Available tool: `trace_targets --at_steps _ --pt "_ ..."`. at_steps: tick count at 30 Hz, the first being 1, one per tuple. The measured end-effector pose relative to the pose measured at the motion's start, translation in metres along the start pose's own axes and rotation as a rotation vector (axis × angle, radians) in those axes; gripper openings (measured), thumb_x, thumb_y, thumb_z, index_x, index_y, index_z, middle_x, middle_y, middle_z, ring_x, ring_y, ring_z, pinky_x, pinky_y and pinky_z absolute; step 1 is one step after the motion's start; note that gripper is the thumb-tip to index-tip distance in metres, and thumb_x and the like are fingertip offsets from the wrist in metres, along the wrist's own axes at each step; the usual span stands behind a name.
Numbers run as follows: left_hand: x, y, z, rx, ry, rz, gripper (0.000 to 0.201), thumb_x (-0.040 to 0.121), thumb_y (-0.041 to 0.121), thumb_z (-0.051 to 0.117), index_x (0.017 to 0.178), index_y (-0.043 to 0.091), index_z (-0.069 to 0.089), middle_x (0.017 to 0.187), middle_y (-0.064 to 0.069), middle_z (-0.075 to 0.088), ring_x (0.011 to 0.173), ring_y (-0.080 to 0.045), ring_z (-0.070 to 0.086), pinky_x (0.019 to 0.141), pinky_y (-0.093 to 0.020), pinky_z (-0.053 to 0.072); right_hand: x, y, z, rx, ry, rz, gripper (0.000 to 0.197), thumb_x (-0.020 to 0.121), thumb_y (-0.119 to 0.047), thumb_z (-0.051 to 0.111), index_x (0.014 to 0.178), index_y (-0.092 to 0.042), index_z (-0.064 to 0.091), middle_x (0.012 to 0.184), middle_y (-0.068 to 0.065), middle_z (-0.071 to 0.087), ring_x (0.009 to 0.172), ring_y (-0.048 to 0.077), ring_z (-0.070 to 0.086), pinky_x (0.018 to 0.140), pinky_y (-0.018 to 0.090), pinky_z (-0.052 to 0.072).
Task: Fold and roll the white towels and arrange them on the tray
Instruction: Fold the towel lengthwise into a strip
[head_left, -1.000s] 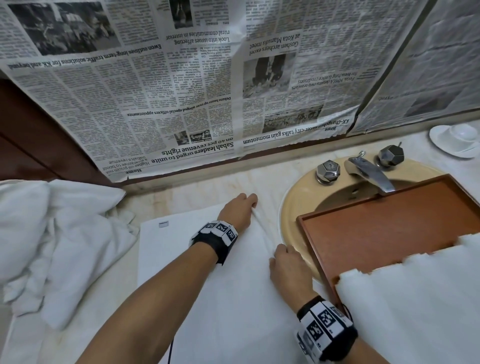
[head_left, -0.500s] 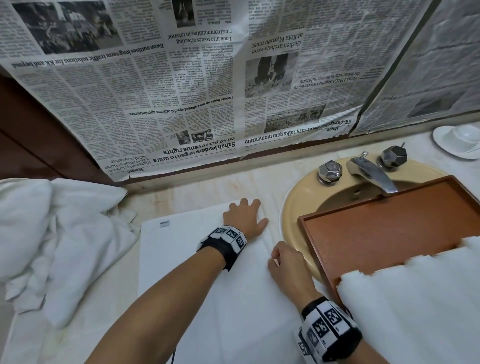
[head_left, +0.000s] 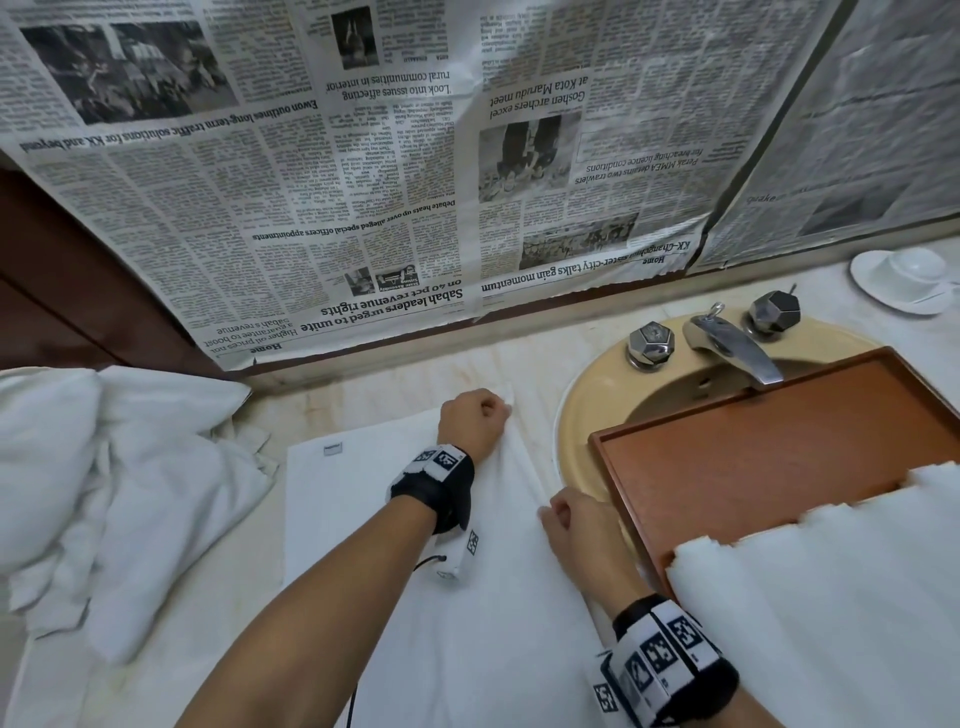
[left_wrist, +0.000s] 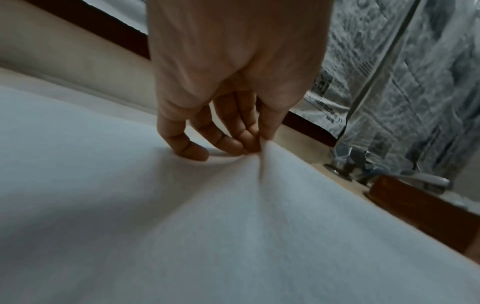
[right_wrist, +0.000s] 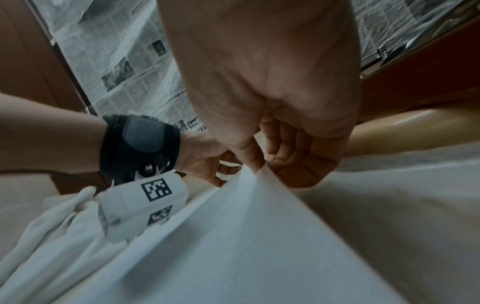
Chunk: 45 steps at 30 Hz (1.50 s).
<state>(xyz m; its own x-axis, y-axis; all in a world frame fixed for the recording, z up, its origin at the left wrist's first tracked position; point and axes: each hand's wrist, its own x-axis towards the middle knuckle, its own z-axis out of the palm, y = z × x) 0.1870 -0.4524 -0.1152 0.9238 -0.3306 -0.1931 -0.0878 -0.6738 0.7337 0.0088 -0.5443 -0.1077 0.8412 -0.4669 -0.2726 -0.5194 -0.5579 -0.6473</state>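
Note:
A white towel (head_left: 363, 519) lies spread flat on the marble counter in front of me. My left hand (head_left: 475, 418) pinches its far right corner, the cloth pulled up between thumb and fingers (left_wrist: 257, 139). My right hand (head_left: 563, 519) pinches the same right edge nearer to me, and the towel (right_wrist: 246, 226) rises into a ridge under it. The brown wooden tray (head_left: 753, 457) rests across the sink at the right. More white towelling (head_left: 831, 597) overlaps the tray's near corner.
A heap of crumpled white towels (head_left: 104, 493) lies at the left. The beige sink (head_left: 587, 405) has a chrome tap (head_left: 727, 348) behind the tray. A white cup and saucer (head_left: 904, 278) stand at the far right. Newspaper (head_left: 363, 156) covers the wall.
My left hand lay flat on the towel half a second ago; now its fingers are curled and pinch the far corner. Both hands lift the right edge slightly.

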Motion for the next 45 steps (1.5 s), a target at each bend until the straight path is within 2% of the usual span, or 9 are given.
trace_targets --at_steps 4,8,16,19,24,30,35,41,45 --pt "0.007 0.018 -0.014 -0.148 0.116 0.032 0.016 0.093 0.027 0.066 0.094 0.014 0.074 0.08 0.004 0.067 0.081 -0.011 0.057 0.068 -0.007 0.032 0.01 -0.018 -0.017 0.105 0.078 -0.023 0.026 0.095 -0.023 0.062 0.071 -0.017 0.055 0.061 -0.008 0.052 0.057 0.005 0.046 0.054 0.013 0.038" --pt "0.011 0.03 -0.029 -0.215 0.166 0.042 0.016 0.091 0.029 0.067 0.094 0.016 0.075 0.081 0.005 0.069 0.083 -0.013 0.06 0.077 -0.018 0.038 0.009 -0.032 -0.03 0.1 0.057 -0.052 0.021 0.094 -0.022 0.063 0.075 -0.015 0.058 0.06 -0.008 0.05 0.062 0.003 0.046 0.058 0.006 0.037" --pt "-0.007 -0.018 -0.074 -0.336 0.16 -0.046 0.012 0.089 0.031 0.071 0.077 0.027 0.071 0.084 0.0 0.074 0.086 -0.02 0.07 0.078 -0.029 0.053 -0.02 -0.061 -0.017 0.068 0.0 -0.161 0.017 0.092 -0.023 0.065 0.076 -0.017 0.061 0.061 -0.006 0.057 0.055 0.007 0.049 0.051 0.015 0.038" --pt "-0.018 -0.041 -0.098 -0.358 0.178 -0.078 0.013 0.089 0.031 0.071 0.078 0.025 0.071 0.081 0.002 0.073 0.083 -0.017 0.07 0.072 -0.03 0.054 -0.032 -0.089 -0.005 0.013 -0.034 -0.254 0.015 0.093 -0.023 0.063 0.081 -0.014 0.06 0.063 -0.005 0.059 0.057 0.01 0.052 0.053 0.019 0.039" --pt "-0.037 -0.086 -0.138 -0.418 0.222 -0.142 0.016 0.09 0.027 0.07 0.085 0.013 0.072 0.08 0.0 0.072 0.072 -0.012 0.066 0.07 -0.027 0.05 -0.047 -0.137 0.028 -0.155 -0.083 -0.392 0.016 0.095 -0.024 0.057 0.086 -0.011 0.057 0.075 0.002 0.063 0.07 0.023 0.059 0.067 0.039 0.051" --pt "-0.052 -0.146 -0.158 -0.373 0.227 -0.283 0.014 0.089 0.031 0.069 0.08 0.019 0.07 0.074 0.001 0.07 0.074 -0.018 0.063 0.073 -0.033 0.051 -0.056 -0.167 0.075 -0.303 -0.187 -0.439 0.016 0.097 -0.022 0.049 0.094 -0.007 0.056 0.089 0.01 0.064 0.08 0.028 0.059 0.062 0.033 0.042" --pt "-0.063 -0.173 -0.158 -0.095 0.187 -0.307 0.018 0.093 0.032 0.062 0.092 0.016 0.071 0.086 0.0 0.073 0.086 -0.02 0.064 0.084 -0.03 0.05 -0.064 -0.166 0.112 -0.328 -0.292 -0.412 0.015 0.096 -0.018 0.047 0.092 -0.006 0.055 0.086 0.009 0.062 0.077 0.028 0.058 0.06 0.034 0.041" --pt "-0.067 -0.177 -0.156 -0.073 0.222 -0.379 0.016 0.09 0.026 0.058 0.087 0.013 0.067 0.079 0.002 0.069 0.082 -0.016 0.06 0.072 -0.021 0.04 -0.068 -0.16 0.134 -0.284 -0.352 -0.399 0.017 0.096 -0.02 0.047 0.092 -0.004 0.053 0.084 0.011 0.063 0.077 0.03 0.06 0.066 0.041 0.05" --pt "-0.065 -0.172 -0.154 -0.038 0.229 -0.4 0.03 0.092 0.039 0.054 0.08 0.012 0.061 0.075 -0.002 0.069 0.077 -0.019 0.06 0.065 -0.024 0.038 -0.068 -0.153 0.145 -0.259 -0.374 -0.411 0.018 0.097 -0.022 0.048 0.094 -0.005 0.054 0.086 0.009 0.064 0.076 0.028 0.06 0.068 0.042 0.053"
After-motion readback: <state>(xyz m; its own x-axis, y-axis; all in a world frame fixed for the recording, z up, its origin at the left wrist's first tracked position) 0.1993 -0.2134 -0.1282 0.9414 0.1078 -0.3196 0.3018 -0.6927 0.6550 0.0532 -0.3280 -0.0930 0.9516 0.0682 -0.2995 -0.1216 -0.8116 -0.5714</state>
